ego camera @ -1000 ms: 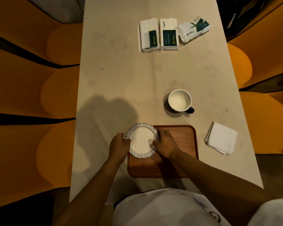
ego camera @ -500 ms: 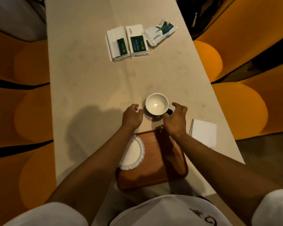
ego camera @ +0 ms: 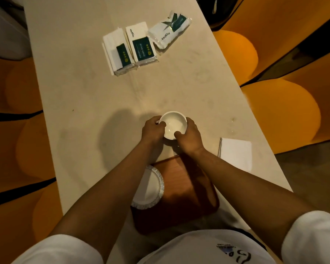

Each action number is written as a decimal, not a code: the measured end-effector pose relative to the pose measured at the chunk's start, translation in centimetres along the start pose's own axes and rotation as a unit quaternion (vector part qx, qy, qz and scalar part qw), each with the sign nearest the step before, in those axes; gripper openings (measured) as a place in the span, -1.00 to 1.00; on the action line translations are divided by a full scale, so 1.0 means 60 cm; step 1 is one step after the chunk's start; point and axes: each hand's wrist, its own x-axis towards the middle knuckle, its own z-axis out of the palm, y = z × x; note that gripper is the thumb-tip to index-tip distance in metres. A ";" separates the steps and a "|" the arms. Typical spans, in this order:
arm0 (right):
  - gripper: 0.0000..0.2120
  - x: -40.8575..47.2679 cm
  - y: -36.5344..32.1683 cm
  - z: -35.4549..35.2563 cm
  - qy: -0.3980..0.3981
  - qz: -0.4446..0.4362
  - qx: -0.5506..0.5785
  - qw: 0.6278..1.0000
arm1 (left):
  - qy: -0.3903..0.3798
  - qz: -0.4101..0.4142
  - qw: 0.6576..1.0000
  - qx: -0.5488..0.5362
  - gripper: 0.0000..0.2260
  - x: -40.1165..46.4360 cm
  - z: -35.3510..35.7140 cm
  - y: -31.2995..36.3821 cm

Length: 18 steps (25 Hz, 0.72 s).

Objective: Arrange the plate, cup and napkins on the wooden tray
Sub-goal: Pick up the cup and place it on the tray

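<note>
A white cup [ego camera: 173, 124] stands on the table just beyond the wooden tray [ego camera: 187, 195]. My left hand [ego camera: 152, 130] grips its left side and my right hand [ego camera: 189, 133] grips its right side, covering the dark handle. A white plate [ego camera: 151, 189] with a patterned rim lies on the tray's left part, half hidden under my left forearm. A stack of white napkins [ego camera: 235, 153] lies on the table to the right of the tray.
Three tissue packs [ego camera: 141, 45] lie at the far end of the pale table [ego camera: 84, 101]. Orange rounded seats [ego camera: 280, 111] flank the table on both sides.
Both hands left the plate on the tray, reached forward past the tray's far edge and closed around the cup. The view has tilted forward.
</note>
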 end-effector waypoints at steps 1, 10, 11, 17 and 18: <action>-0.39 -0.001 -0.001 -0.001 0.003 -0.001 0.002 1.000 | 0.005 -0.002 1.000 -0.001 -0.66 -0.001 0.001 0.002; -0.48 -0.071 0.018 -0.047 0.009 -0.055 0.040 0.998 | 0.039 0.025 0.999 -0.010 -0.58 -0.085 -0.006 -0.020; -0.47 -0.083 0.028 -0.054 0.003 -0.051 0.047 0.998 | 0.025 0.020 0.999 -0.019 -0.52 -0.097 -0.005 -0.030; -0.47 -0.138 0.087 -0.085 -0.038 -0.045 0.011 0.998 | 0.001 -0.015 0.996 -0.090 -0.66 -0.156 0.025 -0.116; -0.46 -0.143 0.094 -0.085 -0.041 -0.049 -0.004 0.998 | -0.002 -0.016 0.996 -0.092 -0.66 -0.163 0.030 -0.125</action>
